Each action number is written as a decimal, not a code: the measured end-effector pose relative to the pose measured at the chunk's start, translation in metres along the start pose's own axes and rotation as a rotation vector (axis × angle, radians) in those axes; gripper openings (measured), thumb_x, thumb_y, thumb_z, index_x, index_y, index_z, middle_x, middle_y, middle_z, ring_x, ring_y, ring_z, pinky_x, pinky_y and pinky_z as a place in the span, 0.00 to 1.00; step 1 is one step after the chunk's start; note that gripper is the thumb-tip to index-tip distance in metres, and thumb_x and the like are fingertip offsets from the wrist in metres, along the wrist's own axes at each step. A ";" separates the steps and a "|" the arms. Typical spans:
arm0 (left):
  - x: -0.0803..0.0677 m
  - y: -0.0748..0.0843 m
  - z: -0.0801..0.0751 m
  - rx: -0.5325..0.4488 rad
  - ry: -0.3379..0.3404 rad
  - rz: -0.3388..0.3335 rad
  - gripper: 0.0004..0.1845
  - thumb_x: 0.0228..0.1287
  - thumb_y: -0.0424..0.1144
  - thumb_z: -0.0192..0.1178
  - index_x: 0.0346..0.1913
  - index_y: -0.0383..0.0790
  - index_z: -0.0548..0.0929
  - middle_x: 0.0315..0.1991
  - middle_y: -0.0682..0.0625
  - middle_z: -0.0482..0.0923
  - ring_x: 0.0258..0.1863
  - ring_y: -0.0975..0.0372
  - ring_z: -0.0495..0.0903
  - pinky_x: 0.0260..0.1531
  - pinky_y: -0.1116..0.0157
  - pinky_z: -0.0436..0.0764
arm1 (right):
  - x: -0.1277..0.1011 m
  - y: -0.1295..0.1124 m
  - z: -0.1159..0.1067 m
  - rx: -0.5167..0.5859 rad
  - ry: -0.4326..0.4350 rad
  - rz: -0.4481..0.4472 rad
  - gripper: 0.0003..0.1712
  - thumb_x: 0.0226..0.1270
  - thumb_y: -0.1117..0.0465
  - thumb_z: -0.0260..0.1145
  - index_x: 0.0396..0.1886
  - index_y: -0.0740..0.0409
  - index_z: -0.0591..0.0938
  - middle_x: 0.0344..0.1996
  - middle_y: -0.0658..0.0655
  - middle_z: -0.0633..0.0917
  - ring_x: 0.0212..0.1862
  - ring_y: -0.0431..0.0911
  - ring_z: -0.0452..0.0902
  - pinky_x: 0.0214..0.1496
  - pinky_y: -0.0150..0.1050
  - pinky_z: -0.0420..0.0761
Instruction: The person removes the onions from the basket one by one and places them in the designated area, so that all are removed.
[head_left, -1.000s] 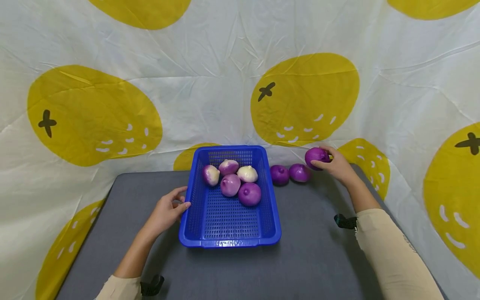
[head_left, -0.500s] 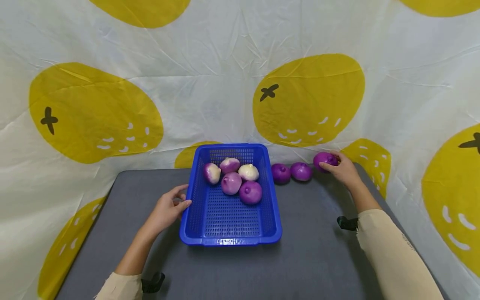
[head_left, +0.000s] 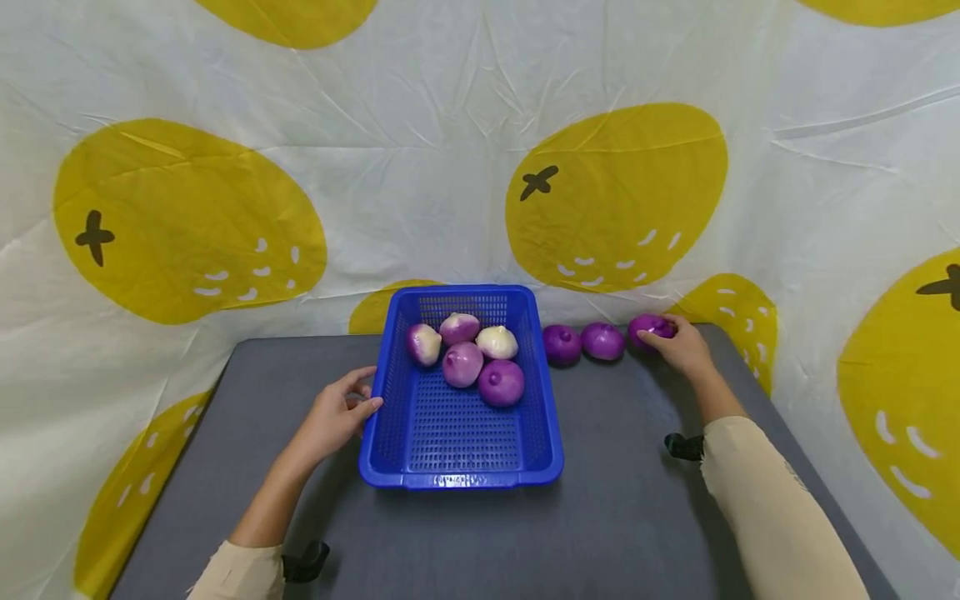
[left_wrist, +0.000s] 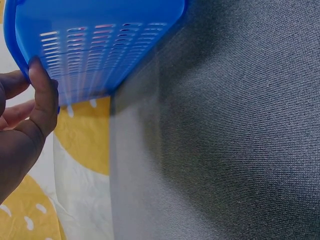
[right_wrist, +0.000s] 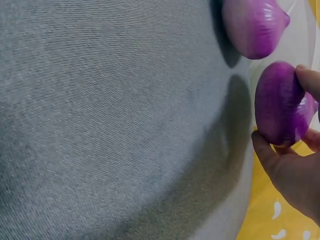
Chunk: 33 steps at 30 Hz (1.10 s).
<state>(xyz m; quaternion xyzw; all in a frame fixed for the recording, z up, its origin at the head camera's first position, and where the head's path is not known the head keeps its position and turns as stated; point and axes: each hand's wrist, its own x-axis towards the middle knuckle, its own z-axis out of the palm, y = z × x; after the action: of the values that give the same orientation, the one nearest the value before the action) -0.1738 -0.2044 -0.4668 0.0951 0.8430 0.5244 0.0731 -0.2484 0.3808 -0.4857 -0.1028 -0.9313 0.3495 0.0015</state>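
Note:
At the back right of the grey table, my right hand (head_left: 686,348) holds a purple onion (head_left: 647,332) between thumb and fingers. In the right wrist view, that onion (right_wrist: 280,105) sits low by the table surface; whether it touches is unclear. Two more purple onions, one (head_left: 603,342) beside it and another (head_left: 562,345) near the basket, form a row with it. My left hand (head_left: 337,414) grips the left rim of a blue plastic basket (head_left: 461,482). Several onions lie inside, among them a whitish one (head_left: 497,342) and a purple one (head_left: 501,383).
The grey table (head_left: 622,500) spreads in front of and around the basket. A white cloth with yellow fruit prints (head_left: 420,208) hangs behind and at both sides, close to the table's back edge.
My right hand has moved slightly right and down with the onion, bringing it level with the row on the table. The left hand stays at the basket rim.

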 end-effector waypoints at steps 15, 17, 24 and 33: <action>-0.002 0.001 0.000 0.019 -0.007 -0.010 0.29 0.74 0.31 0.61 0.74 0.28 0.68 0.44 0.35 0.76 0.29 0.58 0.84 0.27 0.52 0.89 | -0.002 0.008 0.014 0.007 0.004 0.075 0.50 0.76 0.38 0.60 0.79 0.70 0.56 0.73 0.81 0.62 0.71 0.74 0.60 0.74 0.68 0.66; -0.001 0.001 0.000 0.019 -0.009 -0.015 0.29 0.74 0.31 0.61 0.74 0.29 0.68 0.44 0.35 0.75 0.29 0.58 0.84 0.27 0.52 0.89 | -0.003 0.007 0.015 0.018 0.000 0.090 0.51 0.76 0.38 0.60 0.80 0.70 0.55 0.73 0.81 0.61 0.72 0.74 0.59 0.74 0.68 0.66; -0.001 0.000 -0.001 0.028 -0.012 -0.012 0.29 0.74 0.31 0.61 0.74 0.28 0.67 0.44 0.35 0.75 0.30 0.57 0.84 0.27 0.52 0.89 | -0.007 0.003 0.017 0.037 -0.006 0.088 0.52 0.76 0.38 0.60 0.80 0.70 0.53 0.74 0.81 0.60 0.73 0.74 0.58 0.74 0.68 0.65; 0.001 0.000 0.000 0.049 -0.012 -0.022 0.28 0.75 0.31 0.60 0.74 0.30 0.68 0.44 0.36 0.75 0.30 0.57 0.84 0.28 0.51 0.89 | -0.007 0.006 0.018 0.065 0.003 0.080 0.54 0.74 0.39 0.63 0.81 0.71 0.51 0.75 0.80 0.59 0.74 0.73 0.58 0.75 0.67 0.64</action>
<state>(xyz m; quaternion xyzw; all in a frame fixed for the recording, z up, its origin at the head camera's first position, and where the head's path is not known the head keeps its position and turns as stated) -0.1745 -0.2045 -0.4665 0.0908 0.8560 0.5023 0.0817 -0.2415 0.3724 -0.5028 -0.1405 -0.9145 0.3793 -0.0076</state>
